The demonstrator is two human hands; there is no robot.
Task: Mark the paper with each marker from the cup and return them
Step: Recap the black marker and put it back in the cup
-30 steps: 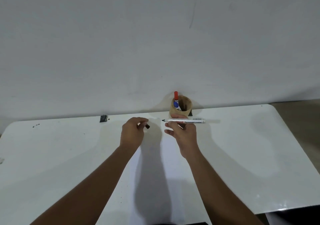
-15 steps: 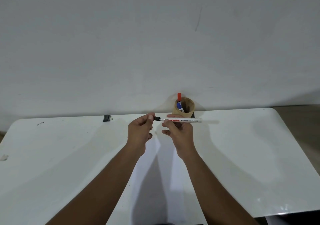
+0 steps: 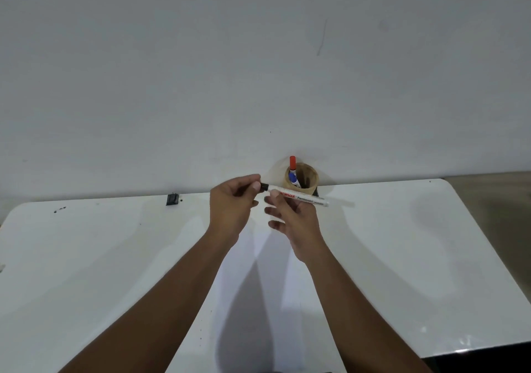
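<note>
A white marker [image 3: 304, 199] with a printed barrel lies level in the air, pinched by my right hand [image 3: 290, 217] near its left end. My left hand [image 3: 232, 200] pinches the black cap [image 3: 263, 186], which sits on the marker's tip. Behind the hands a brown cup [image 3: 307, 184] stands at the table's far edge against the wall. It holds a red-capped marker [image 3: 292, 162] and a blue-capped marker [image 3: 293, 177]. A white sheet of paper [image 3: 258, 272] lies on the table under my forearms, hard to tell from the tabletop.
The white table [image 3: 402, 243] spans the view, with its rounded right corner near the floor strip. A small black object [image 3: 171, 199] sits at the back edge on the left, with dark specks [image 3: 59, 209] further left. A grey wall rises directly behind.
My left hand came over from the left with the black cap and brought it onto the marker's tip. The right hand kept the marker level in front of the cup.
</note>
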